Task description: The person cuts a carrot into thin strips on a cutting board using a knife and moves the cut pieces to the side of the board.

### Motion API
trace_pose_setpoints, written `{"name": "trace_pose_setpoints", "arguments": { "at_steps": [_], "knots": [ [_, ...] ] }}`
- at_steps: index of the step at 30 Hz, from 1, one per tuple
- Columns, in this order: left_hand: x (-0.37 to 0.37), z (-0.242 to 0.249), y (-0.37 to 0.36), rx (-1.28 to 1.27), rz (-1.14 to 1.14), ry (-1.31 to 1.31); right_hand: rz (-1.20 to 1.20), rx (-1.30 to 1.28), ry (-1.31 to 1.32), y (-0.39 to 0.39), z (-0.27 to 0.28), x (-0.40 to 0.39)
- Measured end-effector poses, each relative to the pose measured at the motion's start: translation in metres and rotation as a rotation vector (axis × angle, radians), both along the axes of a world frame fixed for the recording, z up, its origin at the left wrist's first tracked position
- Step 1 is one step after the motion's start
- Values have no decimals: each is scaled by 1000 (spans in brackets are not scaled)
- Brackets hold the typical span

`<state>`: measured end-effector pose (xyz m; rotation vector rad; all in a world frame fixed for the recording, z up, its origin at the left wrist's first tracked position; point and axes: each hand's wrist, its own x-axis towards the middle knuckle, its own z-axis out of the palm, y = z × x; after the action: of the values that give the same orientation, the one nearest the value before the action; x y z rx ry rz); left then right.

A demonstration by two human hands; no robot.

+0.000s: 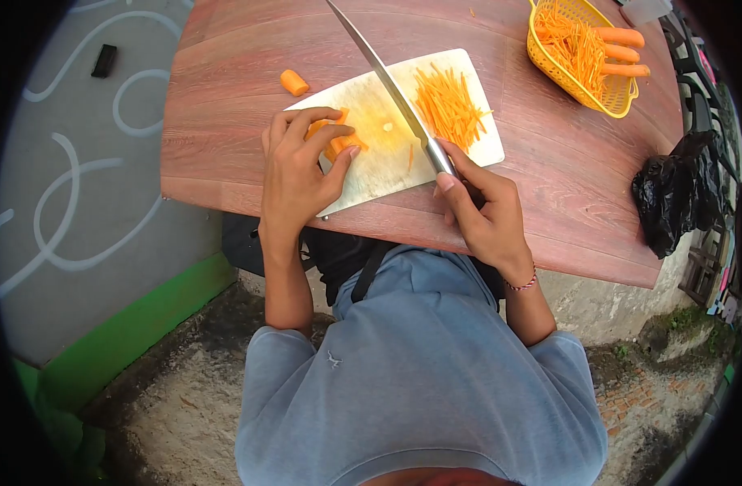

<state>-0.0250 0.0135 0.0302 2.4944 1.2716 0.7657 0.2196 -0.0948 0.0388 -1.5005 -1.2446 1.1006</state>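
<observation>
In the head view, a pale cutting board [375, 180] lies at the near edge of the reddish wooden worktop [549, 174]. The carrot pieces [350, 144] are on its left part, partly covered by the left hand [296, 166]. The fingers of that hand are bent and partly open, the thumb apart from the others, and they touch the pieces; how firmly they hold them I cannot tell. The right hand [491, 212] has its fingers closed round the handle of a long kitchen knife [397, 95]. The blade slants across the board between the carrot pieces and a pile of thin carrot strips [450, 112], its tip reaching past the far edge. A few small scraps lie near the blade.

A short carrot chunk [294, 83] sits on the worktop just beyond the board's left corner. Well apart to the far right, a yellow plastic basket [550, 71] holds more shredded carrot [577, 50] and peeled carrots [622, 55], whose ends stick out over its right rim. Beside it, at the worktop's edge, is a translucent container [646, 10], cut off by the frame. A black plastic bag [670, 194] hangs at the right edge. A small dark object [104, 61] lies on the painted grey surface to the left.
</observation>
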Motion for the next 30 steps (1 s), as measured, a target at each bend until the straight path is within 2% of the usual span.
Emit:
{"name": "trace_pose_setpoints", "arguments": {
  "at_steps": [3, 8, 16, 19, 21, 30],
  "knots": [
    [1, 8, 8, -73, -25, 70, 42, -24, 33, -1, -4, -2],
    [2, 12, 16, -80, -106, 127, 102, 52, -46, -2, -5, -1],
    [9, 16, 20, -83, -190, 196, 101, 9, 0, -1, -9, 0],
    [15, 21, 21, -111, -180, 95, 94, -6, 10, -1, -9, 0],
    [19, 22, 22, 56, -166, 73, 95, -11, 21, 0, -10, 0],
    [13, 24, 29, 48, -55, -45, 88, -42, 59, 0, -9, 0]
  ]
}}
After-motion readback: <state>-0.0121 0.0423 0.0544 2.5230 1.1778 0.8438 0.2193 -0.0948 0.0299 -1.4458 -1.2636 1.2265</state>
